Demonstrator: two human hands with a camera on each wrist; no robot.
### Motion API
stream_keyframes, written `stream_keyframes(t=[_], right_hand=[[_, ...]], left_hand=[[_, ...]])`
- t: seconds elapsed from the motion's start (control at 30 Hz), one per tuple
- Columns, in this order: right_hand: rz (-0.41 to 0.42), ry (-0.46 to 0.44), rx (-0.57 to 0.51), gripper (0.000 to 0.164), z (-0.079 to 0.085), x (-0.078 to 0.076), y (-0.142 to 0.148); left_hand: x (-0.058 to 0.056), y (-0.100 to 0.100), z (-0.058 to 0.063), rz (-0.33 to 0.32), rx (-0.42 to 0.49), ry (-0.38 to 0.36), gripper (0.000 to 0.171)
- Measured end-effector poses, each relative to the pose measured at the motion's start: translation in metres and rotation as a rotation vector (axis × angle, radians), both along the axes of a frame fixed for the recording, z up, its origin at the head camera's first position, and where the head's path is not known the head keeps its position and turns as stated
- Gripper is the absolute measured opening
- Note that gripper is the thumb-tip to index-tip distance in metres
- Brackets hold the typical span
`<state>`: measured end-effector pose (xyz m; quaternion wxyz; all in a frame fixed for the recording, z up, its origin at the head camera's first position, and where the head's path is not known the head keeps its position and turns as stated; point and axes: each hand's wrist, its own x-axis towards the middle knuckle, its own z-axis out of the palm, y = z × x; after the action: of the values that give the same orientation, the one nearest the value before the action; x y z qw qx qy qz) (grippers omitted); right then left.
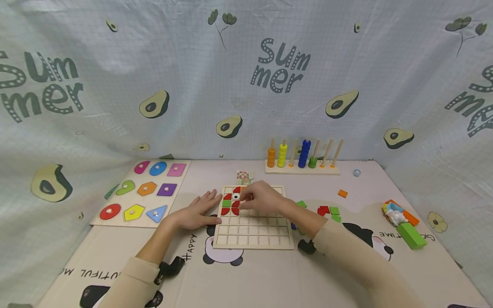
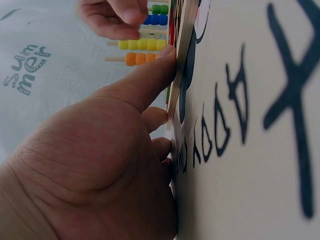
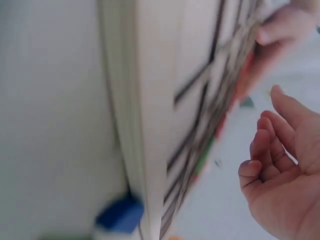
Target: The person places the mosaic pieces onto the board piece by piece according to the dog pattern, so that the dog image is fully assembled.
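A wooden grid board [image 1: 252,240] lies in the middle of the table, with red quarter-round tiles, a green square tile [image 1: 226,203] and a white tile with a black dot [image 1: 236,196] in its upper left cells. My left hand [image 1: 198,211] rests on the table at the board's left side, fingers spread, thumb against the board's edge in the left wrist view. Over the upper part of the board hovers my right hand [image 1: 263,198], fingertips close to the red tiles. In the right wrist view its fingers [image 3: 260,145] are loosely bent, thumb apart, nothing between them.
Behind the board lie a small picture card [image 1: 245,177] and a bead rack [image 1: 302,170] with upright pegs. A shape puzzle board [image 1: 155,203] is on the left. Right of the board are loose red tiles [image 1: 323,210], green tiles [image 1: 334,211], an orange tile [image 1: 343,193] and a green block [image 1: 412,235].
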<state>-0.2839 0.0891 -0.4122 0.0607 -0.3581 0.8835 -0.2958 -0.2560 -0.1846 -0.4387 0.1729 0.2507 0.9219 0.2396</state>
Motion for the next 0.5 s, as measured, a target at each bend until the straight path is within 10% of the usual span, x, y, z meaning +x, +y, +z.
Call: stream_keyframes(t=[0.5], right_hand=[[-0.03,-0.236,-0.02,0.03,0.021,0.006,0.155]], left_hand=[[0.002,0.001,0.0,0.014,-0.003,-0.003,0.087]])
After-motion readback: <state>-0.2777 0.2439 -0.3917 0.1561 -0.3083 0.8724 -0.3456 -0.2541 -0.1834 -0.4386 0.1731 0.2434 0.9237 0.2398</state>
